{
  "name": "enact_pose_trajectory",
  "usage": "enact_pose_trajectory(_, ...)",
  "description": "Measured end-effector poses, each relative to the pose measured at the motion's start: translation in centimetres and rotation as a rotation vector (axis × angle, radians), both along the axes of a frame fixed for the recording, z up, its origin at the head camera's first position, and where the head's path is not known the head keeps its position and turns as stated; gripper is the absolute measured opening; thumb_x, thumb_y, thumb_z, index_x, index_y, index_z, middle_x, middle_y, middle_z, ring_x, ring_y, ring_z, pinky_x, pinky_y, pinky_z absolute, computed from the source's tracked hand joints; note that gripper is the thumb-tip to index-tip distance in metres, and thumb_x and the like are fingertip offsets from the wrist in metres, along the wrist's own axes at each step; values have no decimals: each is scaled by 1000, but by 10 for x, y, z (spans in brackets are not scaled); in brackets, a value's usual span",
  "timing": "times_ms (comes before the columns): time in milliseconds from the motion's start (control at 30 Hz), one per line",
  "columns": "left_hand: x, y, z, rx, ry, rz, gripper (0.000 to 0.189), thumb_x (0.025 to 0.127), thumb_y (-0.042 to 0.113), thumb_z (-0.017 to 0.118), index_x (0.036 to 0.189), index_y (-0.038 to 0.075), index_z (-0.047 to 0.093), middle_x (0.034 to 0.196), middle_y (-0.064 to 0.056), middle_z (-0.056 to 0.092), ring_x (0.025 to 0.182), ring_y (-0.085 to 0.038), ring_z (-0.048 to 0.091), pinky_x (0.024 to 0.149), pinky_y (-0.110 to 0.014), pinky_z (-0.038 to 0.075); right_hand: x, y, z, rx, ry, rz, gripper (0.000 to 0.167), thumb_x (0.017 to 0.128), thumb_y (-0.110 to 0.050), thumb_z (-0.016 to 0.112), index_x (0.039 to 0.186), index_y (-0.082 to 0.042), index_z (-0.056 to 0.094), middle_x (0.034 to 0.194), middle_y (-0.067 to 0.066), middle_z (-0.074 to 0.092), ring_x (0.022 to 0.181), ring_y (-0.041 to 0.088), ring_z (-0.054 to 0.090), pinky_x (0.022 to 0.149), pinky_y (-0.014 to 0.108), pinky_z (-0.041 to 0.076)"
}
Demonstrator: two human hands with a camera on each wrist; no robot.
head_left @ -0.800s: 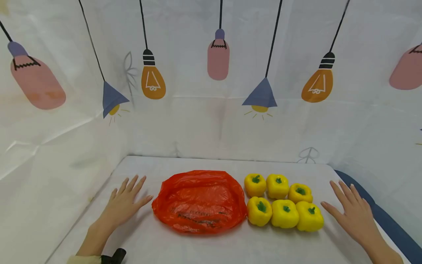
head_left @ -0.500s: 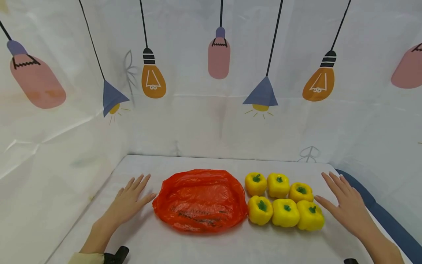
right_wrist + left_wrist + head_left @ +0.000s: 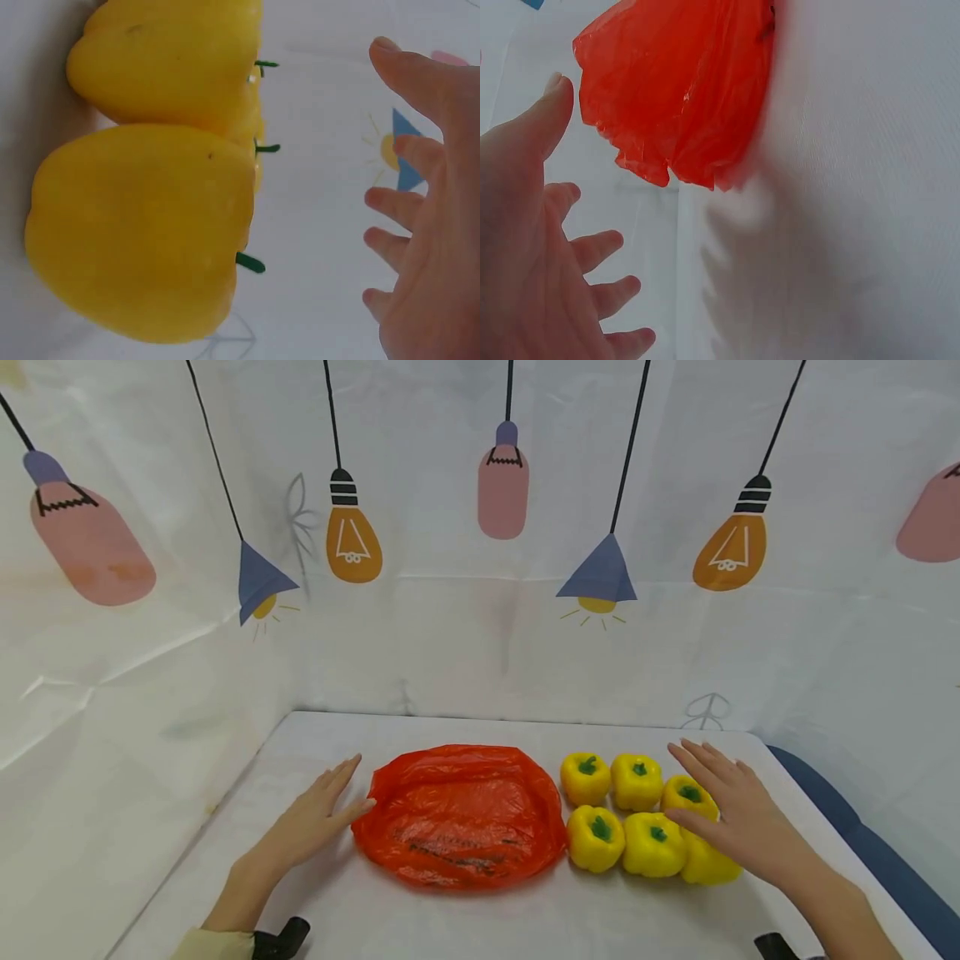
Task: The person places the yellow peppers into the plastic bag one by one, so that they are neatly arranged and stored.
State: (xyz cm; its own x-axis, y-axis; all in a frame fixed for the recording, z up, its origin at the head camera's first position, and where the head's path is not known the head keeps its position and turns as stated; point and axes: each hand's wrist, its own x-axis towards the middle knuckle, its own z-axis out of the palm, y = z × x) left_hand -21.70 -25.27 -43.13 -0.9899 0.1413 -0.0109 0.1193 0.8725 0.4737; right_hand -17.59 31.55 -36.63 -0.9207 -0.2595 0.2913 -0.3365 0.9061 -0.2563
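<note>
A red plastic bag (image 3: 465, 818) lies spread on the white table, its mouth forming a wide oval. My left hand (image 3: 311, 822) hovers at the bag's left edge, fingers straight and spread, holding nothing; in the left wrist view the thumb is close to the red plastic (image 3: 675, 82). Right of the bag stand several yellow bell peppers (image 3: 654, 845) with green stems, in two rows. Over the rightmost ones is my right hand (image 3: 738, 814), fingers extended and nothing in its grasp, partly hiding them. The right wrist view shows a large yellow pepper (image 3: 142, 232) below that palm.
The white table (image 3: 450, 931) ends at a back wall sheet (image 3: 450, 643) printed with lamps and bulbs. A dark blue curved object (image 3: 840, 810) sits past the table's right edge. Black straps with camera mounts (image 3: 288, 937) are on the wrists.
My right hand has moved left from beside the peppers to above the rightmost ones. The left hand has shifted right, up to the bag's edge. Bag and peppers stay put.
</note>
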Motion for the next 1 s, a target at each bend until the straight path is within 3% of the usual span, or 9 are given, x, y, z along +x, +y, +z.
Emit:
enact_pose_trajectory(333, -1, 15, 0, 56, -11, -61, 83, 90, 70, 50, 158, 39, 16, 166, -7, 23, 151, -40, 25, 107, -76, 30, -5, -38, 2, 52, -114, 60, 81, 85, -59, 67, 154, -31, 35, 158, 13, 38, 141, 44, 35, 112, 73, 24)
enact_pose_trajectory(600, 3, 23, 2, 72, -36, -101, 75, 90, 68, 52, 155, 43, 26, 165, -5, 26, 148, -40, 32, 104, -77, 32, -3, -55, -4, 81, -161, 117, 78, 80, -57, 73, 148, -30, 47, 147, 6, 53, 135, 36, 49, 113, 71, 26)
enact_pose_trajectory(800, 3, 27, 3, 89, -42, -110, 80, 89, 66, 56, 157, 31, 31, 164, -5, 30, 148, -38, 33, 109, -72, 32, -3, -66, -10, 121, -223, 130, 70, 79, -52, 76, 141, -32, 54, 141, -3, 59, 131, 30, 53, 112, 68, 32)
enact_pose_trajectory(1000, 3, 32, 3, 111, -39, -107, 85, 90, 59, 60, 157, 17, 30, 162, -9, 34, 149, -37, 31, 115, -65, 30, -4, -74, -19, 146, -264, 142, 66, 79, -55, 75, 139, -39, 54, 136, -10, 61, 129, 26, 54, 105, 60, 46)
